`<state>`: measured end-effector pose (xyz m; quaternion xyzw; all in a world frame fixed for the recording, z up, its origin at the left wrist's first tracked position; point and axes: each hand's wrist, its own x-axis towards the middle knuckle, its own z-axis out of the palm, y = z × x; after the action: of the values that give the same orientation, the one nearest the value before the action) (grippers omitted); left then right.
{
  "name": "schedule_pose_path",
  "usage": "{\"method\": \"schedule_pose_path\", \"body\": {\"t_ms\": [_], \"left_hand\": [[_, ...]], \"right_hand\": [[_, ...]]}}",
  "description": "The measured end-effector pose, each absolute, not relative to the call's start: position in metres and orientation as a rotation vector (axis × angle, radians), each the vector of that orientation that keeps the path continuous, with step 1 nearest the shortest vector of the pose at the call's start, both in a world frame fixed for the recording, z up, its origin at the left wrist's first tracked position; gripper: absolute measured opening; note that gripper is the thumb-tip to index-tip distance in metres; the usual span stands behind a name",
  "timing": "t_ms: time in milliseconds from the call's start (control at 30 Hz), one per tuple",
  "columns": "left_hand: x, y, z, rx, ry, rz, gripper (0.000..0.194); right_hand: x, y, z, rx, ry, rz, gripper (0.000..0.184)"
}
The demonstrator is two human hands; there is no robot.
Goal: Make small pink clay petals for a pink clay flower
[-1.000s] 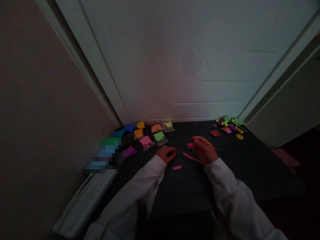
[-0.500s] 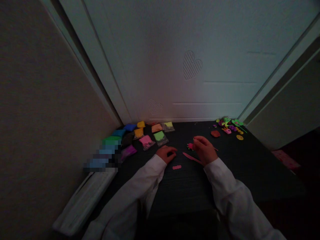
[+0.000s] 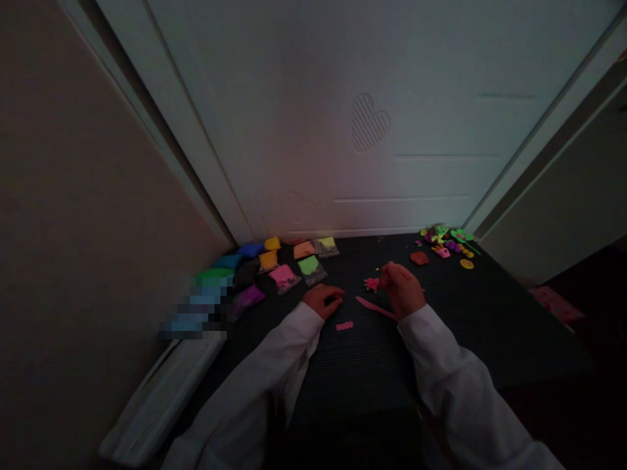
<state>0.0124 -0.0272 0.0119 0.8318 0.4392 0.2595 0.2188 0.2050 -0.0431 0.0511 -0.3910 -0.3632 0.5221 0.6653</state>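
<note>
My left hand [image 3: 322, 300] rests on the dark table [image 3: 494, 326], fingers curled with a dark gap beneath them; what it holds is hidden. My right hand [image 3: 404, 290] is raised a little, fingers pinched together beside a small pink clay flower [image 3: 371, 283]. A pink stick-like tool [image 3: 375, 307] lies between my hands, running under the right palm. A small flat pink clay piece [image 3: 345, 325] lies in front of my left hand. White sleeves cover both arms.
Several bags of coloured clay [image 3: 284, 275] lie at the table's back left by the white door [image 3: 372, 124]. A brown clay lump [image 3: 420, 258] and small clay figures [image 3: 445, 243] sit back right. A white box [image 3: 161, 398] lies at left.
My right hand has drawn slightly in toward the pink flower and closed its fingers more. The left hand stays put. The view has shifted slightly.
</note>
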Motion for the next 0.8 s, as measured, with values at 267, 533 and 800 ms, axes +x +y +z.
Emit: {"method": "schedule_pose_path", "body": {"t_ms": [267, 533, 800], "left_hand": [[0.0125, -0.0276, 0.0132, 2.305, 1.208, 0.717, 0.022], [0.0133, -0.0284, 0.0144, 2.305, 1.211, 0.725, 0.022], [0.0134, -0.0287, 0.0145, 2.319, 1.219, 0.723, 0.021]], "right_hand": [[0.2056, -0.0432, 0.0504, -0.945, -0.819, 1.148, 0.021], [0.2049, -0.0433, 0.0498, -0.981, -0.850, 1.114, 0.020], [0.2042, -0.0429, 0.0475, -1.004, -0.867, 1.078, 0.017]]}}
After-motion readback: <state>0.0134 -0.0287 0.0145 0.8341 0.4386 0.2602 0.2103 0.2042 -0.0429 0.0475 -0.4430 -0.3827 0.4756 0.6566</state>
